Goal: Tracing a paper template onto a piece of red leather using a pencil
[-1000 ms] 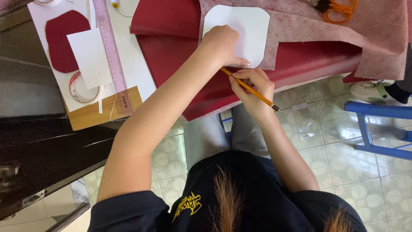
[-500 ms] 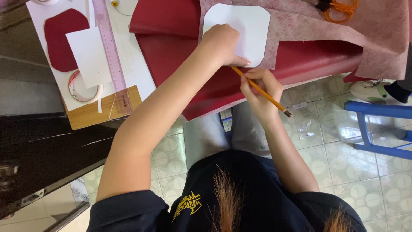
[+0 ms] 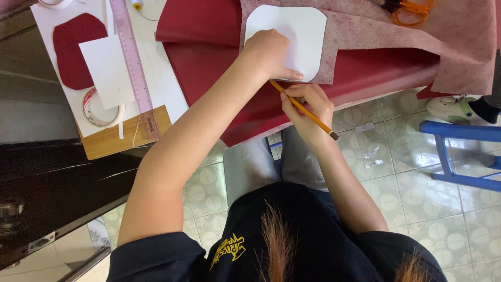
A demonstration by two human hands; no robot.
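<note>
Since the earlier frame, right hand, gripping the pencil, had shifted along the white template's lower edge; left hand pressed flat, tracing underway.

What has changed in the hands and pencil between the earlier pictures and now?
The right hand has tilted the pencil, swinging its back end out to the right; the tip stays at the lower edge of the white card. The left hand still presses the card onto the pink fabric. Nothing was picked up or let go.
</note>
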